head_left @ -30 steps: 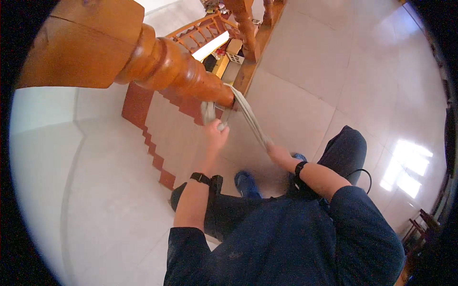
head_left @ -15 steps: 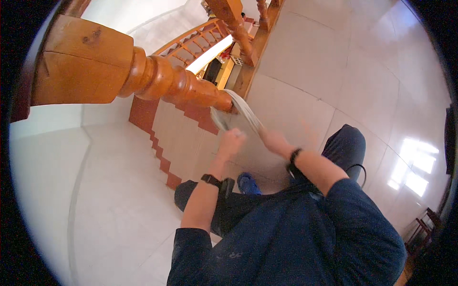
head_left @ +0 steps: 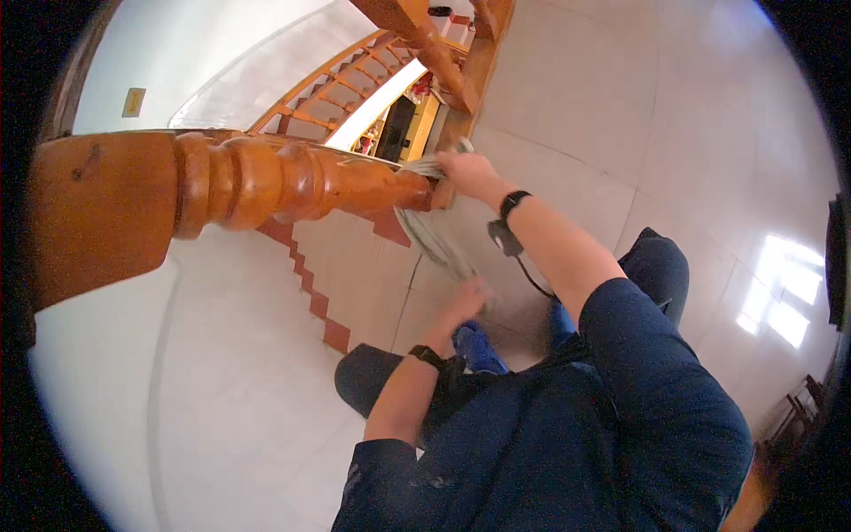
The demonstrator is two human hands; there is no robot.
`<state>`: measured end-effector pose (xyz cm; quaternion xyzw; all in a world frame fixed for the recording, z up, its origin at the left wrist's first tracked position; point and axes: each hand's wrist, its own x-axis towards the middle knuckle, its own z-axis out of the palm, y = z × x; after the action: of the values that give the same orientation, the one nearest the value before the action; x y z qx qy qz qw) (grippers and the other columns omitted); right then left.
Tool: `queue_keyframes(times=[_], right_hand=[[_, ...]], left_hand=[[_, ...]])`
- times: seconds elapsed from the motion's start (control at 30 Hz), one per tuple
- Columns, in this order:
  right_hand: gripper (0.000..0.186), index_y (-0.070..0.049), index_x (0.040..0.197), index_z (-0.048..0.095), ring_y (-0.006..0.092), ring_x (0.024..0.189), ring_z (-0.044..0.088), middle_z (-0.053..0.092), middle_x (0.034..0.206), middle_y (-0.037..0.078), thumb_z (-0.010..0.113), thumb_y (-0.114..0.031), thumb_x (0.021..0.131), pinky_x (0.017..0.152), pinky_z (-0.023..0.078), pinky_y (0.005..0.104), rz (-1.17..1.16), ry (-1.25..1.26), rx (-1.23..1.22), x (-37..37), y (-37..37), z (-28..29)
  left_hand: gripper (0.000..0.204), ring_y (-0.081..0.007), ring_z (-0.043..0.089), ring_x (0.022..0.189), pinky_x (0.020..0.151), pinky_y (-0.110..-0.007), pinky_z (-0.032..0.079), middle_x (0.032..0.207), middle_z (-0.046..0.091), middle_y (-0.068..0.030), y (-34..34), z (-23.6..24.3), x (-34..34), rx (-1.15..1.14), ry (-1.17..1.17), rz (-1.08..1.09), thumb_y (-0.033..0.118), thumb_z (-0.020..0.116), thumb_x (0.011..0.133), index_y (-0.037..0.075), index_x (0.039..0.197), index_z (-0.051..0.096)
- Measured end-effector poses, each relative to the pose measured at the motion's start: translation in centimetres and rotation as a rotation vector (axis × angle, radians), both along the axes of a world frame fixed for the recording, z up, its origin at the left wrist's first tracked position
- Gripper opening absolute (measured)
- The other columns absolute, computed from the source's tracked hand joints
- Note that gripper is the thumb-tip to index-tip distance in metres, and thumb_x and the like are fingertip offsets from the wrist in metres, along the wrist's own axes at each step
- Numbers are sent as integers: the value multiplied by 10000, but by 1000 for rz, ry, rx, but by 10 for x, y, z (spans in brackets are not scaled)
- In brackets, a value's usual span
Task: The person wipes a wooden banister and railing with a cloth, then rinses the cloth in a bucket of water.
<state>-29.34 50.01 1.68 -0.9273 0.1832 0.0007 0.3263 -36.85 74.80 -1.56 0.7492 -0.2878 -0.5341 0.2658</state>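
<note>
A long pale grey-white cloth (head_left: 433, 241) loops around the lower part of a varnished wooden newel post (head_left: 306, 183). My right hand (head_left: 470, 174) is closed on one end of it, close beside the far right side of the post, with a bit of cloth poking out past the fingers. The other end stretches down toward me to my left hand (head_left: 463, 303), which is blurred but closed around it. Where the cloth passes behind the post it is hidden. I wear a dark band on each wrist, and a small dark device hangs by the right one.
Beyond the post runs a wooden balustrade (head_left: 439, 66) along the landing edge, with a curved stair railing (head_left: 328, 80) below it. Red-edged steps (head_left: 312, 297) descend at the left. Pale floor tiles (head_left: 576, 106) spread to the right; my blue shoe (head_left: 479, 348) stands below my left hand.
My right hand has moved up and left, close to the post. My left hand has pulled down and right with its cloth end. The view has shifted slightly.
</note>
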Motion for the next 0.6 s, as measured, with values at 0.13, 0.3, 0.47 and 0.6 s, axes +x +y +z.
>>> queue_keyframes(times=[0.13,0.3,0.47,0.6], right_hand=[[216,-110,1027,587,364,837,633,644,873,206,447,-209,896,703,502,460,-132,341,199,-92,29,-62],[262,-17,987,588,412,885,607,621,938,255,440,-211,895,733,486,490,-108,322,341,-90,100,-71],[221,-29,971,567,416,841,609,629,912,231,455,-202,890,699,491,491,-386,95,323,10,36,-32],[202,-53,947,569,367,777,645,651,841,193,444,-205,899,661,504,493,-66,162,39,-35,-4,-42]], left_hand=[[338,-341,615,772,681,-435,467,823,616,-227,14,4,71,38,-534,87,292,620,750,7,932,604],[337,-373,607,827,707,-442,474,842,625,-230,-44,56,34,180,-548,-93,292,590,770,20,967,614],[452,-362,618,717,655,-449,478,838,652,-188,12,3,-13,-110,-318,-38,353,583,798,33,1118,590],[436,-374,605,811,733,-425,468,887,637,-210,-29,44,7,179,114,274,318,590,808,2,1108,567]])
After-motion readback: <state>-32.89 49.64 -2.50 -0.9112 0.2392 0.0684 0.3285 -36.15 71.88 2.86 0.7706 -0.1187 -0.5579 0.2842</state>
